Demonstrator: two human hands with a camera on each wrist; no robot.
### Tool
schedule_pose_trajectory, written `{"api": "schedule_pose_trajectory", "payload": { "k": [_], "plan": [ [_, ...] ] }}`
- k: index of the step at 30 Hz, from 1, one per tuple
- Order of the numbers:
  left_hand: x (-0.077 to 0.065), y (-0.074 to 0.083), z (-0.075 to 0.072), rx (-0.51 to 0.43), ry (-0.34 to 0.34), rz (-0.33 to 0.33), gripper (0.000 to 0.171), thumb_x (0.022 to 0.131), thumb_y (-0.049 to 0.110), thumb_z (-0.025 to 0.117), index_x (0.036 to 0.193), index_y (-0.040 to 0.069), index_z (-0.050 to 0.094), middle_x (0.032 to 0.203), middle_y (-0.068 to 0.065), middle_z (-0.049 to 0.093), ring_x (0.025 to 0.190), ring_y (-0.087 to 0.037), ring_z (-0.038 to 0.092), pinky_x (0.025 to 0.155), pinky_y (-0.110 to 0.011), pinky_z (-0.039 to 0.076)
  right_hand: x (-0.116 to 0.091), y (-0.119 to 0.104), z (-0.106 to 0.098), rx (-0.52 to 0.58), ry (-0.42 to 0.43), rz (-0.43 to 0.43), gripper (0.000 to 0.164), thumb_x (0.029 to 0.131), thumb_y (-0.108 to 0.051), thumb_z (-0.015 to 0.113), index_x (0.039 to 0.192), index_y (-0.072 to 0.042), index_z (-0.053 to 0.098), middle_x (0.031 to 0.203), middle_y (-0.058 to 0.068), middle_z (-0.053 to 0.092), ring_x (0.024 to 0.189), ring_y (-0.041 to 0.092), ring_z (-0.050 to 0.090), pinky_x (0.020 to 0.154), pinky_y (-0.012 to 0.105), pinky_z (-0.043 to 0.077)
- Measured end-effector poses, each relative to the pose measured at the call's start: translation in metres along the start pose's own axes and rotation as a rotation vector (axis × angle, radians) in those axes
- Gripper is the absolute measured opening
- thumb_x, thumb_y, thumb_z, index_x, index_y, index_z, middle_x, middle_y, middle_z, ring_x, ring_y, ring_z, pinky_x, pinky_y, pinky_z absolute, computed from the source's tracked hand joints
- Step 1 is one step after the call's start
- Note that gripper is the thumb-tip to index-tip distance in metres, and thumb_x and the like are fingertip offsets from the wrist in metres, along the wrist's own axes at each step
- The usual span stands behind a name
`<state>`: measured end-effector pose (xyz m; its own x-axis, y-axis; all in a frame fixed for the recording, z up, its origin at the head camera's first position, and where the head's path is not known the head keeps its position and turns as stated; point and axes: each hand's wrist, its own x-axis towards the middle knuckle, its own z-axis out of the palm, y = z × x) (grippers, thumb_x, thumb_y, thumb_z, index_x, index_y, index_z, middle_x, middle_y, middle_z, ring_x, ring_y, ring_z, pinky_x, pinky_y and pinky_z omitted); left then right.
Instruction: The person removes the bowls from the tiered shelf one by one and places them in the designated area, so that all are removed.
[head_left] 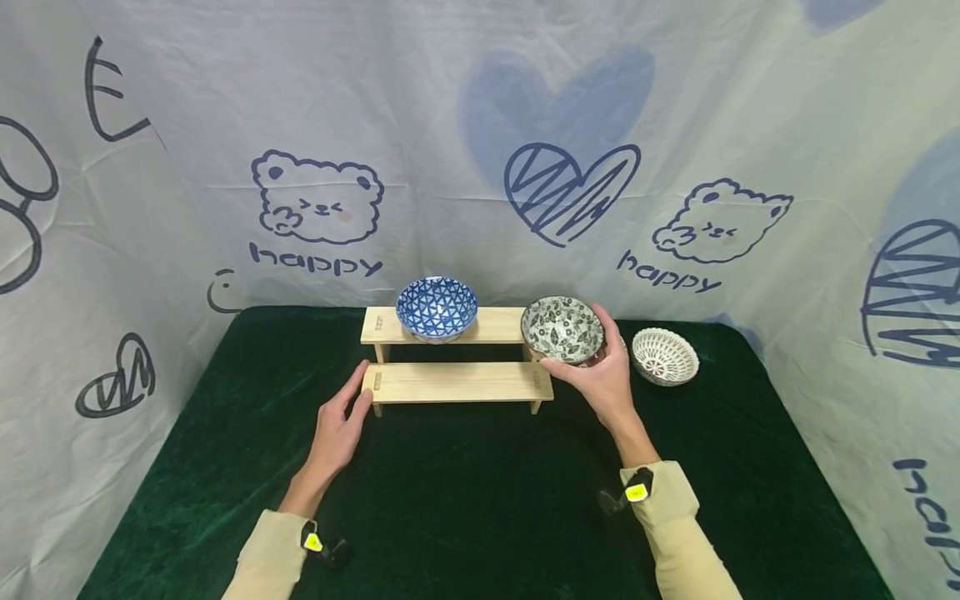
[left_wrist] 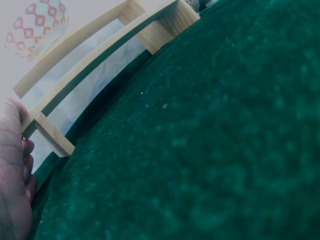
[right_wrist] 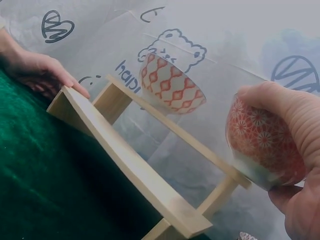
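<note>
Head view: our left hand (head_left: 334,427), thumb and forefinger apart, is touching the front shelf (head_left: 461,383) at its left end. Our right hand (head_left: 606,382) is gripping a flowered bowl (head_left: 562,327). Right of it, a white bowl (head_left: 665,357) is resting; a blue bowl (head_left: 437,308) is sitting on the back shelf (head_left: 498,327).

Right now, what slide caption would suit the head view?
Right hand holds a floral bowl, left hand touches the front wooden shelf, and a blue triangle-patterned bowl rests on the rear shelf.
</note>
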<state>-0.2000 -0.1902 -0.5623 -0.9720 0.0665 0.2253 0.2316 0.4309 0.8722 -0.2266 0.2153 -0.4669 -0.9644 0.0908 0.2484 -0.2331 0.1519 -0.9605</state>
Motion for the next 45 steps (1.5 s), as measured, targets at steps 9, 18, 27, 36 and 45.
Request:
{"api": "schedule_pose_trajectory", "payload": {
  "k": [9, 18, 27, 36, 45],
  "plan": [
    [0.0, 0.001, 0.0, 0.003, 0.001, 0.0, 0.055, 0.113, 0.029, 0.047, 0.163, 0.009, 0.036, 0.167, -0.008, 0.036, 0.154, -0.032, 0.035, 0.124, -0.059, 0.026, -0.013, 0.002, -0.011, 0.004, 0.025, 0.014, 0.108, 0.075, 0.002, 0.09, 0.163, -0.013, 0.029, 0.16, 0.01, 0.037, 0.142, 0.027, 0.043, 0.115, 0.032, 0.044],
    [0.0, 0.0, 0.0, 0.005, -0.003, -0.007, 0.055, 0.113, 0.029, 0.046, 0.163, 0.01, 0.036, 0.168, -0.008, 0.036, 0.154, -0.031, 0.034, 0.124, -0.06, 0.026, -0.025, 0.005, -0.024, -0.033, 0.036, 0.044, 0.109, 0.077, -0.001, 0.091, 0.164, -0.014, 0.026, 0.16, 0.011, 0.037, 0.144, 0.028, 0.044, 0.117, 0.031, 0.043],
    [0.0, -0.001, 0.0, 0.006, -0.005, 0.0, 0.054, 0.113, 0.029, 0.047, 0.162, 0.008, 0.037, 0.167, -0.008, 0.036, 0.154, -0.032, 0.035, 0.124, -0.06, 0.026, -0.043, 0.012, -0.037, -0.066, 0.106, 0.094, 0.112, 0.074, -0.001, 0.093, 0.164, -0.016, 0.027, 0.163, 0.008, 0.035, 0.144, 0.025, 0.042, 0.106, 0.012, 0.043],
    [-0.001, 0.0, 0.001, 0.003, 0.0, 0.004, 0.054, 0.113, 0.028, 0.047, 0.162, 0.008, 0.037, 0.167, -0.009, 0.037, 0.154, -0.031, 0.035, 0.124, -0.059, 0.027, -0.066, 0.024, -0.048, -0.089, 0.116, 0.121, 0.11, 0.076, 0.0, 0.092, 0.164, -0.01, 0.026, 0.166, 0.005, 0.031, 0.145, 0.026, 0.04, 0.106, 0.008, 0.039],
    [-0.001, 0.001, 0.0, -0.003, 0.006, -0.006, 0.054, 0.113, 0.029, 0.048, 0.163, 0.01, 0.037, 0.167, -0.008, 0.038, 0.154, -0.03, 0.035, 0.124, -0.058, 0.027, -0.082, 0.038, -0.053, -0.109, 0.139, 0.159, 0.11, 0.074, 0.0, 0.093, 0.162, -0.009, 0.027, 0.162, 0.007, 0.033, 0.142, 0.024, 0.04, 0.102, 0.007, 0.039]
  ]
}}
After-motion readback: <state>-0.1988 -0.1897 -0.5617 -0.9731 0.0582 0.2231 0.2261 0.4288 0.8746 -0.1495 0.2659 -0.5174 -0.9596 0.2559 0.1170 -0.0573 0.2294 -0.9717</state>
